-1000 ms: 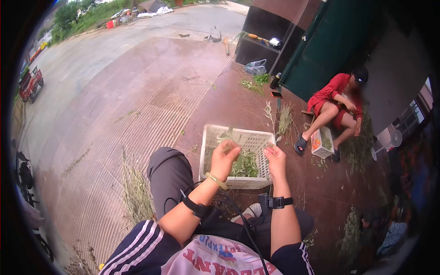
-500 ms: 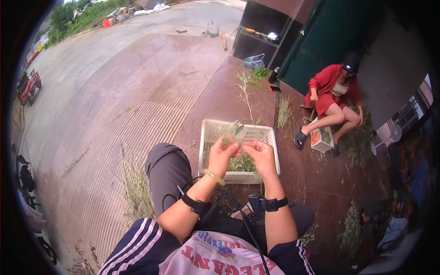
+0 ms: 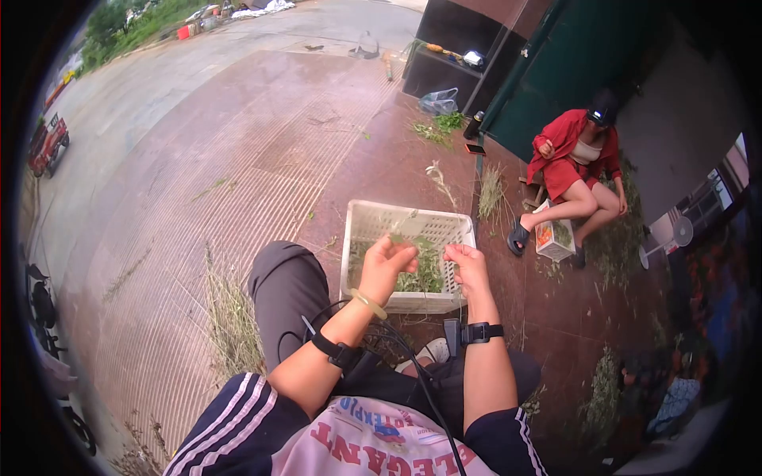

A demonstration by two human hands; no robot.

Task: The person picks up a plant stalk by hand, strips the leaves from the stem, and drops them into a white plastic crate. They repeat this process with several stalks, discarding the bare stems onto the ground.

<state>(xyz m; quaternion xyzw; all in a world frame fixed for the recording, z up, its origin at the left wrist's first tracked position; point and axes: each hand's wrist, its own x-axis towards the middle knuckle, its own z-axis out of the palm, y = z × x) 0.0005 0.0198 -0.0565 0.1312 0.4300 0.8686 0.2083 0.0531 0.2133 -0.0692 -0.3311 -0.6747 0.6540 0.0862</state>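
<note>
Over a white plastic crate (image 3: 361,208), both my hands work at a leafy plant. My left hand (image 3: 385,266) is closed in a pinch, with green leaves (image 3: 409,239) at its fingertips. My right hand (image 3: 468,268) is closed too, thumb against fingers, on a thin stem (image 3: 442,184) whose pale top rises past the crate's far rim. Part of that stem is blurred against the crate wall. Picked green leaves (image 3: 429,274) lie on the crate floor, partly hidden by my hands.
Bundled stalks (image 3: 230,325) lie left of my knee; more stalks (image 3: 490,190) lie right of the crate. A person in red (image 3: 575,151) sits by a smaller white crate (image 3: 556,247). A phone (image 3: 475,149), bottle (image 3: 474,125) and plastic bag (image 3: 439,101) are further back.
My hands have moved apart, the right one shifting right and slightly down. The upright stem has tilted and sits lower. The seated person's raised hand has moved up.
</note>
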